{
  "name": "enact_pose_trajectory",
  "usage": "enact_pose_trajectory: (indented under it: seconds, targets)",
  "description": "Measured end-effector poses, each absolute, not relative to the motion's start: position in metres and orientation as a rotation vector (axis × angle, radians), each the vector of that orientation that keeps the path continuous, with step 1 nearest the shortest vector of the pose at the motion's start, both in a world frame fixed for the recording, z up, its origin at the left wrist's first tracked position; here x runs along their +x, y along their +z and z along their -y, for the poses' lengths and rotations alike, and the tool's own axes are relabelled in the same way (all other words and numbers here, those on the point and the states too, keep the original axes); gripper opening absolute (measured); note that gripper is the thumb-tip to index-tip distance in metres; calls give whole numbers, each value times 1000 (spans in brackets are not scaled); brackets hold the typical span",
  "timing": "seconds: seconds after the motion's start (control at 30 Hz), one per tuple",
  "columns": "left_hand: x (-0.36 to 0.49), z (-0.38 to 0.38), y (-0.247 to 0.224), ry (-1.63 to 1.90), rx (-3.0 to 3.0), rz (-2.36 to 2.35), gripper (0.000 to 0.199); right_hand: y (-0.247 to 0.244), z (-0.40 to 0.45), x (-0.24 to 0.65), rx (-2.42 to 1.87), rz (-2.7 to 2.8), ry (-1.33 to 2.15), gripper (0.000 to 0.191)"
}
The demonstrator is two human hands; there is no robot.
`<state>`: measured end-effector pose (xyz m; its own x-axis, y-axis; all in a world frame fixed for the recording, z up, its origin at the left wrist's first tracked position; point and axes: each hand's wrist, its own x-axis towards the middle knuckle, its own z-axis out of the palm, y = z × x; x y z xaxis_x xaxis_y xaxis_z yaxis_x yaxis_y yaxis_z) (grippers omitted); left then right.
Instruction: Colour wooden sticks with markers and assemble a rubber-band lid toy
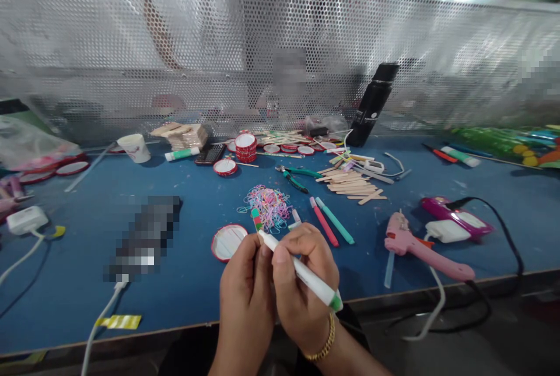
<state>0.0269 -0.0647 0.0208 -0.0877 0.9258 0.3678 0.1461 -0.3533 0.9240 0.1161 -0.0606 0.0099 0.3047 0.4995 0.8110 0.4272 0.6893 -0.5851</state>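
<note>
My right hand [306,277] is closed round a white marker [312,280] with a green end, its tip pointing up and left. Between the fingers of my left hand [247,288] is a small stick [256,220] coloured green and red at its upper end. The marker's tip touches or nearly touches the stick; which of the two is hard to tell. Just beyond my hands lies a pile of pastel rubber bands [270,206]. A round red-rimmed lid [228,242] sits left of them, and a red marker [324,222] and a teal marker [335,220] lie to the right.
A pink glue gun [424,250] with cables is at the right, a dark phone [149,236] at the left. Farther back are pliers [295,176], craft sticks [352,182], a paper cup [135,148] and a black bottle [374,105] against a perforated metal panel [210,44].
</note>
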Motion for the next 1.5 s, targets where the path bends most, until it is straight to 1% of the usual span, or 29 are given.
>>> enact_pose_trajectory:
  seconds: [0.17, 0.4, 0.6, 0.8, 1.07, 1.37, 1.5]
  targets:
    - [27, 64, 20, 1494, 1535, -1208, 29, 8, 59, 116, -896, 1265, 49, 11]
    - [28, 64, 20, 1500, 1517, -1205, 29, 4, 60, 118, -873, 1264, 107, 10]
    - [28, 65, 20, 1502, 1515, -1187, 27, 10, 60, 116, -864, 1295, 72, 9]
    - [27, 64, 18, 1467, 1507, -1219, 30, 6, 60, 117, -884, 1254, 83, 11]
    - [27, 66, 21, 1503, 1505, -1186, 27, 12, 61, 116, -867, 1305, 56, 10]
    - [28, 65, 21, 1497, 1510, -1196, 28, 9, 61, 116, -868, 1283, 61, 10]
    - [27, 66, 22, 1501, 1509, -1180, 25, 13, 60, 115, -872, 1310, 38, 10]
